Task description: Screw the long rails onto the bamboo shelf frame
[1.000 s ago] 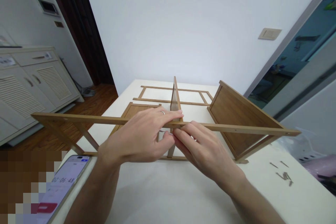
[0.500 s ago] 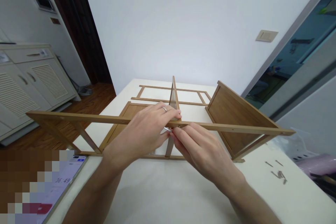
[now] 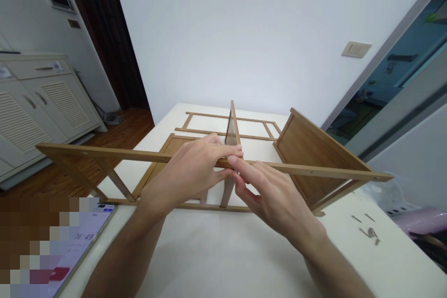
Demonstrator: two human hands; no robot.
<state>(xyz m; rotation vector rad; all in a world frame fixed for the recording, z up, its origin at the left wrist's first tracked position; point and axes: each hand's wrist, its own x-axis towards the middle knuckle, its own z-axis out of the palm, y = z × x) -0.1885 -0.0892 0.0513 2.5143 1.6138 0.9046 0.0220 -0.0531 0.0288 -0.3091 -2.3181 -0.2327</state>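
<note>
A person is working with both bare hands on a partly assembled wooden shelf unit lying on its side on a white bench (image 3: 223, 251). The left hand (image 3: 185, 172) is gripping a long wooden rail (image 3: 104, 153) near its middle, with its fingers (image 3: 223, 149) curling over the top edge and a ring (image 3: 217, 144) showing on one of them. The right hand (image 3: 268, 200) is staying half open just beside it, its fingers (image 3: 244, 172) reaching up, with the index fingertip resting against the rail; no small part is visible in its hold. The rail is spanning the near side of the unit, held well above the bench by slanted struts, and is crossing an upright wooden divider panel (image 3: 232, 132) directly behind the hands. A wooden side panel (image 3: 314, 158) is leaning at the right end, and a second panel (image 3: 174, 144) is lying low on the left. A slatted wooden frame (image 3: 223, 123) is lying beyond them at the bench's far end. Loose metal pins (image 3: 366, 229) are lying on the bench at right, while a smartphone (image 3: 89, 237) showing a timer is lying at the near left corner, partly pixelated.
</note>
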